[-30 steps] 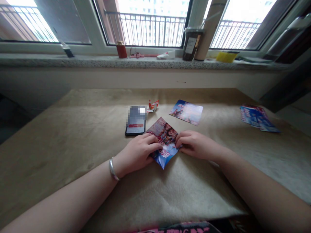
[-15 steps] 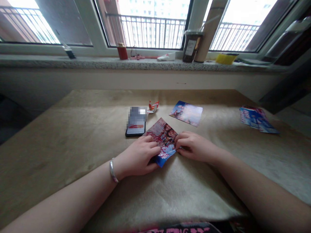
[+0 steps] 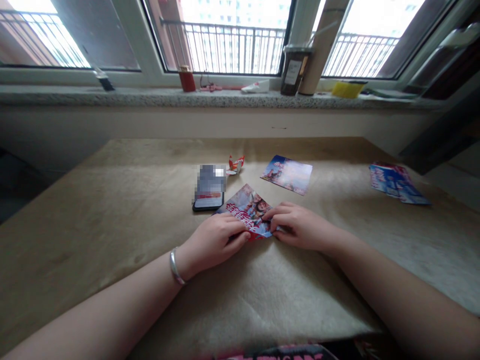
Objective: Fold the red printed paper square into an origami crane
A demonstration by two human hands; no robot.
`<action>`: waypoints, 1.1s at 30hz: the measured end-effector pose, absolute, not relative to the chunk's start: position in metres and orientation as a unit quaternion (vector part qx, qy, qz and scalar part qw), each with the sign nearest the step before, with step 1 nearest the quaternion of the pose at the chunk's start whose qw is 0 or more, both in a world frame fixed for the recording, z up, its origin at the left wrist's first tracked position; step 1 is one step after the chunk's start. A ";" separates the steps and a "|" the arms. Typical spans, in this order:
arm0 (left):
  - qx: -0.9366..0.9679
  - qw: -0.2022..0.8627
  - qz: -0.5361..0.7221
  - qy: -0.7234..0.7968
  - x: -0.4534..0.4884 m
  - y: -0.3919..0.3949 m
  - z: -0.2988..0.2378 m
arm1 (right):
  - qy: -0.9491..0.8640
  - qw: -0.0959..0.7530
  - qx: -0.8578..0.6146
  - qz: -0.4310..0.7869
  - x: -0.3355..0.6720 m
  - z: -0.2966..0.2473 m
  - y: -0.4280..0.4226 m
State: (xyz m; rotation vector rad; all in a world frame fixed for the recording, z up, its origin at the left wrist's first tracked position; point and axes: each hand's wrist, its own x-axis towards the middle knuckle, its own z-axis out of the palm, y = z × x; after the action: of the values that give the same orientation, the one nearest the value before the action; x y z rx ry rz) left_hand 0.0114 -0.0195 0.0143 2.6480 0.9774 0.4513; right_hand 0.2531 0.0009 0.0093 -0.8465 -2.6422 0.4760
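A glossy printed sheet of paper (image 3: 243, 202), with pictures of people and red-and-white lettering, lies on the table between my hands. Its near side is folded under or over along an edge facing me; which of the two I cannot tell. My left hand (image 3: 221, 237), with a silver bangle at the wrist, grips the near left part, thumb along the folded edge. At the right corner, my right hand (image 3: 294, 224) pinches the paper between thumb and curled fingers. Just beyond the left hand lies a phone (image 3: 209, 200), its screen partly blurred out.
A small folded orange-and-white paper piece (image 3: 236, 164) stands behind the phone. Another printed sheet (image 3: 288, 175) lies flat farther back. Several printed sheets (image 3: 397, 184) are piled at the far right of the table (image 3: 93, 215). The windowsill (image 3: 150, 100) holds a lidded jar (image 3: 294, 70).
The near corner of the sheet, which pointed toward me, is now folded away, leaving a straighter near edge. My left thumb has moved up onto that edge.
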 end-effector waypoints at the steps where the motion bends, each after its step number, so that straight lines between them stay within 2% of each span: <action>1: 0.911 0.144 0.153 0.354 0.011 -0.019 0.014 | -0.926 0.162 -0.297 0.168 0.253 0.009 0.001; 17: 0.877 0.079 0.152 0.450 0.008 -0.011 0.004 | -0.882 0.206 -0.376 0.194 0.250 0.000 0.004; 22: 0.874 0.083 0.160 0.451 0.008 -0.011 0.006 | -0.898 0.209 -0.329 0.204 0.249 -0.003 0.005; 33: 0.871 0.075 0.139 0.465 0.009 -0.008 0.007 | -0.917 0.183 -0.334 0.121 0.248 -0.004 0.005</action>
State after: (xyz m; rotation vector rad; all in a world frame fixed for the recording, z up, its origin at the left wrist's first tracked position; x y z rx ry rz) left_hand 0.0085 -0.0077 0.0068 2.6117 1.3958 0.4169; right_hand 0.2477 0.0048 -0.0040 -0.9428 -2.5851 0.3401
